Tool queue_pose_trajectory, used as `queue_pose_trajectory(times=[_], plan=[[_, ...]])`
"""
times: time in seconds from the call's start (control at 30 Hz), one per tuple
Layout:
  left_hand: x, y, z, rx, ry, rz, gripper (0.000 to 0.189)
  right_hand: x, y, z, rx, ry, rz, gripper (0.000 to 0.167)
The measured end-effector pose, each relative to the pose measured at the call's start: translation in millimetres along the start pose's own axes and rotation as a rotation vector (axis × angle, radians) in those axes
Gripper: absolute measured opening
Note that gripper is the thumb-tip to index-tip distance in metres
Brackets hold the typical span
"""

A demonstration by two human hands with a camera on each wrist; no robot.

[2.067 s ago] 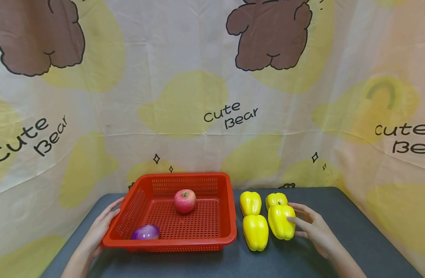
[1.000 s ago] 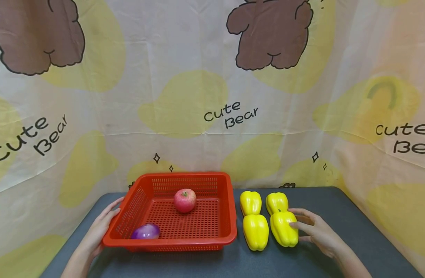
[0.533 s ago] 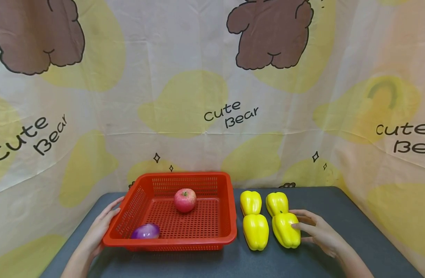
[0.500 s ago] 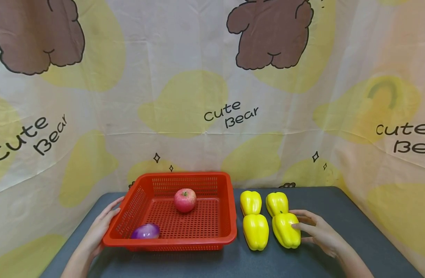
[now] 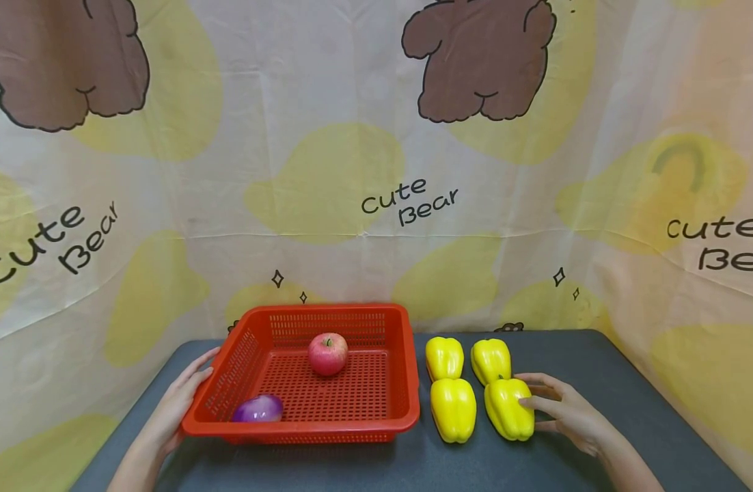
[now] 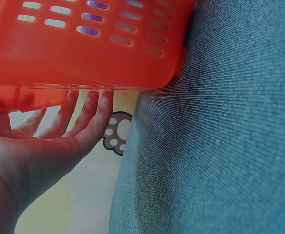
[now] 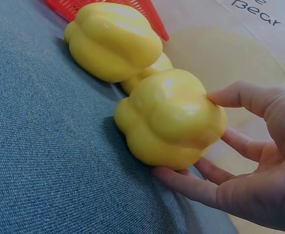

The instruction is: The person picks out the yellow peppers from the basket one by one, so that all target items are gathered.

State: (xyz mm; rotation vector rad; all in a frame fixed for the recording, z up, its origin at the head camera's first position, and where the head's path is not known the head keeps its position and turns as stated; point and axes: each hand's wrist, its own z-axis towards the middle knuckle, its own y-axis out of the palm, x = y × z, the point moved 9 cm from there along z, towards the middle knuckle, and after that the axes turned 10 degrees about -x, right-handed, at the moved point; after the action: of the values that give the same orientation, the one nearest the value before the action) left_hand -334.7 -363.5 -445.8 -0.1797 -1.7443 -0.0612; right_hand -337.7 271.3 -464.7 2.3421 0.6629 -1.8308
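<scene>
My right hand (image 5: 567, 415) holds a glossy yellow bell pepper (image 5: 508, 408), thumb on its upper side and fingers around its right and lower sides. In the right wrist view, the thumb and fingers of the right hand (image 7: 252, 161) touch the bell pepper (image 7: 169, 119), which sits at the cloth surface. My left hand (image 5: 175, 408) rests against the left outer side of a red plastic basket (image 5: 303, 429). In the left wrist view, extended fingertips of the left hand (image 6: 59, 141) touch the basket wall under its rim. The basket contains a red apple (image 5: 328, 354) and a purple onion-like vegetable (image 5: 257, 408).
Three more yellow bell peppers stand between basket and right hand: one at back left (image 5: 444, 359), one at front left (image 5: 453, 411), one at back right (image 5: 490, 361). The dark grey-blue table (image 5: 303, 471) ends at a printed curtain (image 5: 327, 157) behind.
My right hand has brought the bell pepper down and slightly right, toward me, to the front of the right-hand column. The left hand and basket stay in place.
</scene>
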Motion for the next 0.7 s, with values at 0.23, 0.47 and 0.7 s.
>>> queue_pose_trajectory(times=[0.23,0.47,0.7], plan=[[-0.2,0.4,-0.2,-0.007,-0.003,-0.009,0.064,0.8,0.2,0.2,-0.01,0.01,0.002,0.065],[-0.4,0.9,-0.5,-0.012,0.004,-0.011,0.064,0.6,0.2,-1.0,0.001,0.011,0.0,0.065],[1.6,0.9,-0.5,-0.008,0.013,0.002,0.064,-0.1,1.0,-2.0,0.002,0.012,0.0,0.065]])
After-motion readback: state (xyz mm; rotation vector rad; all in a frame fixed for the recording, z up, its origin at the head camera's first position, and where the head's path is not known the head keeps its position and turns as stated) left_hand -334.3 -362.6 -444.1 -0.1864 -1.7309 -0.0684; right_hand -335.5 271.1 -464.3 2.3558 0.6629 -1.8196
